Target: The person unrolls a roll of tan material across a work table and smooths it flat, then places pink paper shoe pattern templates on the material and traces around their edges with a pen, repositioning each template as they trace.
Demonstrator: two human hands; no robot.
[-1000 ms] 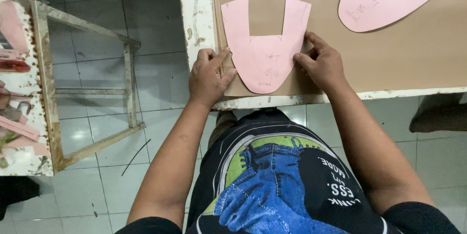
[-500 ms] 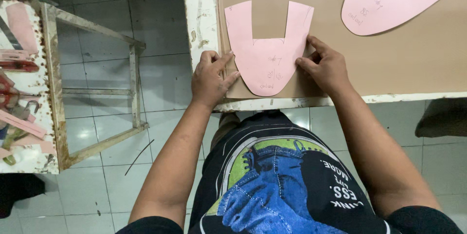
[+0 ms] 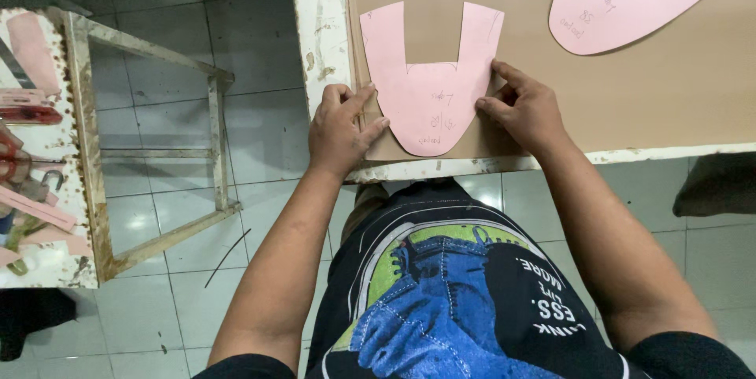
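Pressing a pink paper pattern flat at the near edge of a worktable

Looking down from a head-worn camera, the scene runs left to right. At the far left stands a worn white side stand (image 3: 79, 151) with a rusty open frame, holding pink strips and tools too cluttered to tell apart. Grey floor tiles (image 3: 260, 127) show between it and the table.

Next comes the white table (image 3: 323, 25), paint chipped along its left edge, covered by a large brown sheet (image 3: 646, 103). The left hand (image 3: 340, 131) rests on the near left corner, fingers curled loosely with the thumb stretched right, its tip pinning the left edge of a pink U-shaped pattern piece (image 3: 429, 88). It grips nothing; it only presses down.

The pattern lies flat on the brown sheet, just beside the table's near edge, its 2 prongs pointing away from the person and its rounded end toward them.

The right hand (image 3: 526, 110) sits on the pattern's right side, fingers bent, fingertips holding the edge down, enclosing nothing.

Judging by its thin, flat look, the pattern seems light and bendable, like card. It would likely slide easily on the smooth sheet and crease if pinched hard, so the rounded body looks the safest place to hold, the narrow prongs the weakest.

Farther right, near the far right corner, lies a second pink pattern piece (image 3: 622, 1), untouched.
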